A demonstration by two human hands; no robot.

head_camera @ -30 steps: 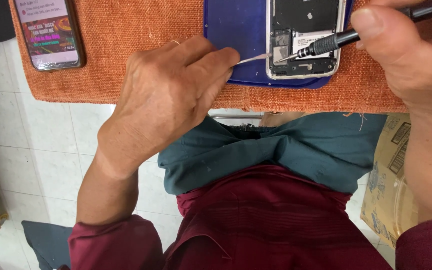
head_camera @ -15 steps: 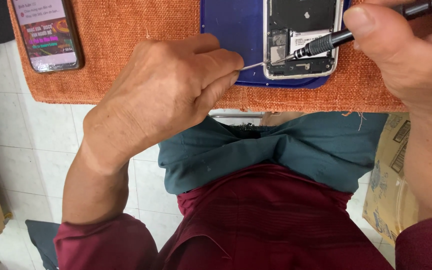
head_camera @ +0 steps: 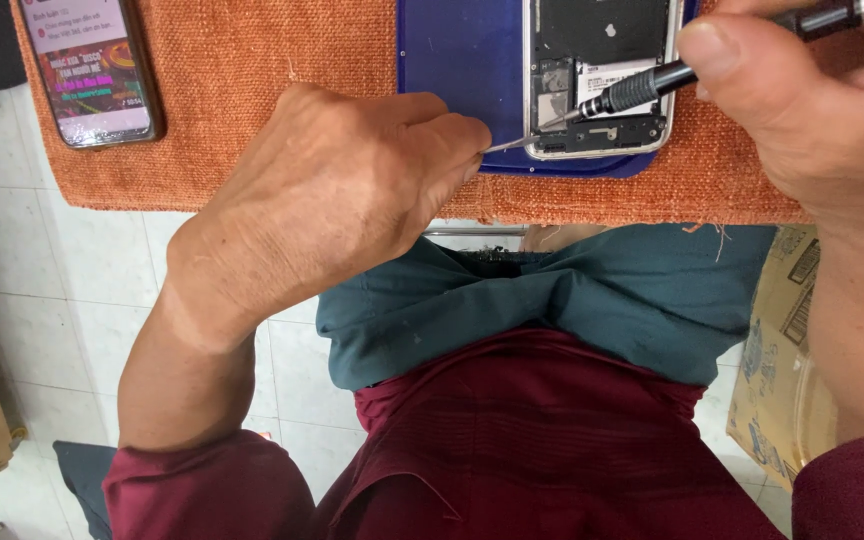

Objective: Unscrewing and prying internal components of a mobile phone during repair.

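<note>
- Left hand (head_camera: 342, 200) is clenched around thin metal tweezers (head_camera: 512, 143), pinched between thumb and forefinger; only the slim tip shows beyond the fingers.
- Tweezer tip reaches the lower left corner of an opened phone (head_camera: 600, 80), touching or just short of its frame; exact contact cannot be told.
- Right hand (head_camera: 812, 110) grasps a dark precision screwdriver (head_camera: 652, 88), held slanting from upper right to lower left, thumb pressed along the shaft.
- Screwdriver tip rests inside the phone body, near the lower left of the exposed boards.
- Opened phone lies back-off on a blue mat (head_camera: 462, 80), its dark inner plates and metal frame visible.
- Blue mat sits on an orange woven cloth (head_camera: 252, 100) covering the work surface.
- Second phone (head_camera: 92, 70), screen lit, lies on the cloth at far left, well apart from both hands.
- White tiled floor (head_camera: 52, 280) and a cardboard box (head_camera: 782, 350) show below the surface edge.
</note>
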